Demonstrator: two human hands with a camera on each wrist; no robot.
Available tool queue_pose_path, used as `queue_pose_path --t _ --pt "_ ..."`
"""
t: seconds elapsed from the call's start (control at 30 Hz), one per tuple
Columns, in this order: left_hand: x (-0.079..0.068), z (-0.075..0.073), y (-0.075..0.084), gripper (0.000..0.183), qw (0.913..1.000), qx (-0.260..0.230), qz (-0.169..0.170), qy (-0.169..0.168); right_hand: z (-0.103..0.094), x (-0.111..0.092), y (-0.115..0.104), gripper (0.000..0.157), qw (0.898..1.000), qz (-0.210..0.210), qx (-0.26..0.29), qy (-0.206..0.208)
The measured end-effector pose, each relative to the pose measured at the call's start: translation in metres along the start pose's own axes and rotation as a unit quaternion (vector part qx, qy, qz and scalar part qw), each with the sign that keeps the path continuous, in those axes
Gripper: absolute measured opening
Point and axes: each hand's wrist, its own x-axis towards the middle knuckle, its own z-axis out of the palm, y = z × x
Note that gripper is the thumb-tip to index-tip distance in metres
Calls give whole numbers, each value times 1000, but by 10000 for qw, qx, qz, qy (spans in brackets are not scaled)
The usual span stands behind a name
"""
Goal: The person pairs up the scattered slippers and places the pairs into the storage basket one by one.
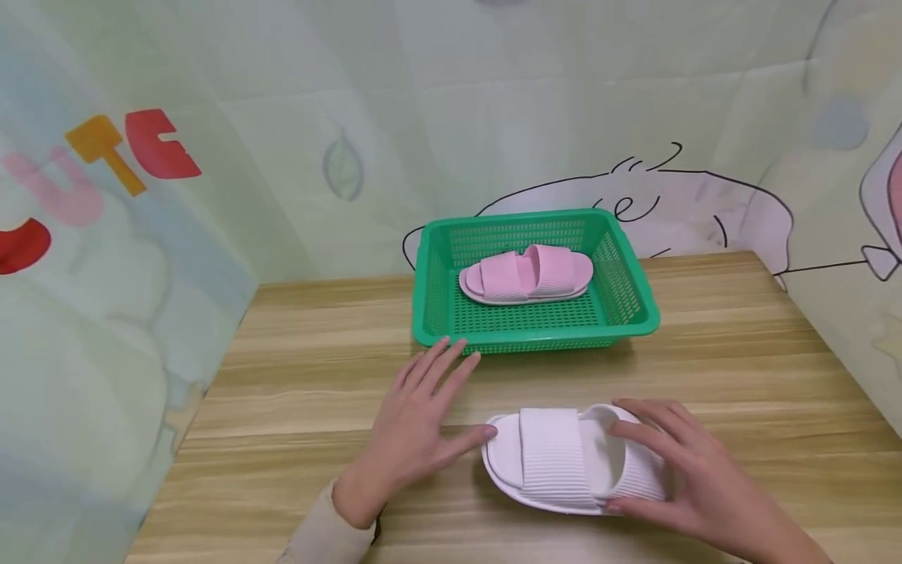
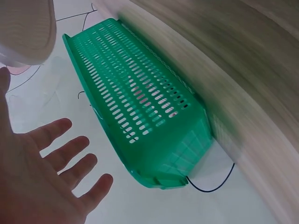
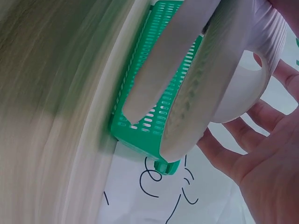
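A pair of white slippers [image 1: 557, 462], one fitted into the other with ribbed straps, is held above the table by my right hand [image 1: 694, 470]. Its thumb is on the near side and its fingers reach over the far side at the right-hand strap. Two pale soles [image 3: 201, 88] show in the right wrist view. My left hand [image 1: 416, 431] has its fingers spread, the thumb tip at the left end of the slippers; whether it touches them I cannot tell. In the left wrist view this hand [image 2: 37, 172] holds nothing, palm showing.
Behind the hands, a green plastic basket [image 1: 535, 341] with slotted walls stands on the wood-grain table [image 1: 317, 376]. Pink slippers [image 1: 500, 276] lie inside it. A printed cloth [image 1: 423, 102] hangs along the back and sides of the table.
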Motion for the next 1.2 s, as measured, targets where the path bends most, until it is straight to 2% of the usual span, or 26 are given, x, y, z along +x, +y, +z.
queue_pose_path --t 0.3,0.53,0.87,1.2 --pt "-6 4 -13 91 9983 170 -505 -240 0 -4 -1 75 9999 139 24 -12" --pt "-7 6 -18 84 9960 147 -800 -374 2 -7 -2 74 9997 219 43 -19" --pt "-6 7 -21 80 9973 189 -688 -192 4 -8 1 77 9998 167 109 -7" --pt "0 10 -20 79 9955 354 -844 -246 4 -8 2 79 9998 152 98 32"
